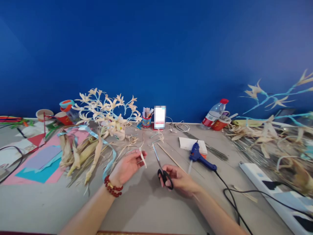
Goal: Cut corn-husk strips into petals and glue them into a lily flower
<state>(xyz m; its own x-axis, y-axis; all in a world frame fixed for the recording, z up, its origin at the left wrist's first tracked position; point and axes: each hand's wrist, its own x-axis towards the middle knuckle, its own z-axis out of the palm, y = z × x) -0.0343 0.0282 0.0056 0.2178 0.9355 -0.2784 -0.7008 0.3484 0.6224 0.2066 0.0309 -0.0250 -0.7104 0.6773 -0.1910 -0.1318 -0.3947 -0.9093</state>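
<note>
My left hand (128,166), with a red bead bracelet (112,187) on its wrist, pinches a small pale strip (143,158) that looks like dried corn husk. Black-handled scissors (156,155) are in my right hand (180,180), its fingers at the handle loops. Their blades look closed and point away from me, to the right of the strip and apart from it. Beyond my hands, small husk scraps (130,141) lie scattered on the grey table (151,209). A thin wooden stick (171,157) lies just past the scissors.
A blue glue gun (199,156) rests by a white card, its cord running right toward a power strip (259,179). Husk flowers (110,114), husk pieces (93,156) and coloured paper (41,163) are at left. A bottle (214,114), pen cup (147,121) and lit screen (159,117) line the wall.
</note>
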